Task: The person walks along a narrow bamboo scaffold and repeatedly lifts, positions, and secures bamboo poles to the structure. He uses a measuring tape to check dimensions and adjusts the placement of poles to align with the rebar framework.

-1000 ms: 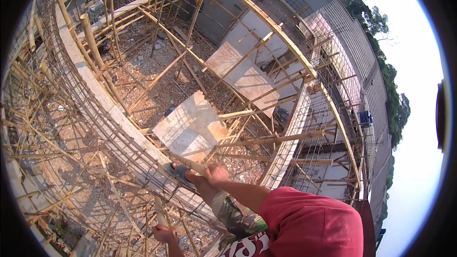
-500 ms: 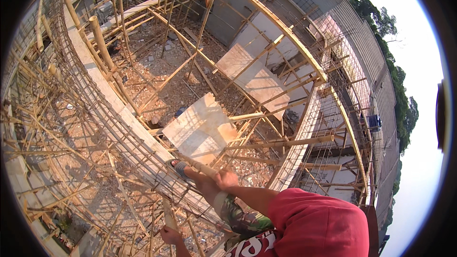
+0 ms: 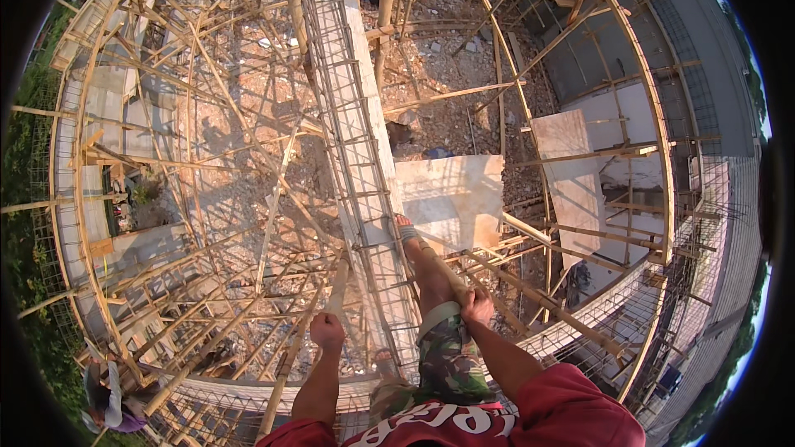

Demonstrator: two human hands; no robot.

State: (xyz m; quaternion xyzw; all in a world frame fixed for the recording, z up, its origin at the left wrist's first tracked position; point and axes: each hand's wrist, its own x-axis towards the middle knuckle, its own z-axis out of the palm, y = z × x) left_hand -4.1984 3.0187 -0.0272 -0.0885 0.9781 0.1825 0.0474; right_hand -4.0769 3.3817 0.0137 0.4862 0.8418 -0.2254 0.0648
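My left hand (image 3: 327, 329) is closed around the near end of a wooden pole (image 3: 338, 285) left of the beam. On the other side, my right hand (image 3: 477, 306) grips a second wooden pole (image 3: 445, 271), which runs down along my leg. Between the two poles lies a long steel rebar cage (image 3: 352, 128) in a pale board formwork (image 3: 374, 108). My sandalled foot (image 3: 406, 230) is on the formwork's right edge. My other foot (image 3: 385, 360) shows lower down, partly hidden by bars.
Far below is rubble-strewn ground (image 3: 248, 108), crossed by many bamboo props. A plywood sheet (image 3: 451, 199) lies right of the beam, another board (image 3: 571, 170) farther right. Curved formwork (image 3: 650, 83) rings the site. Another person (image 3: 116, 406) is at the lower left.
My view has swung left, so the beam now runs nearly straight ahead and the left side of the site shows. Both hands keep their holds on the poles.
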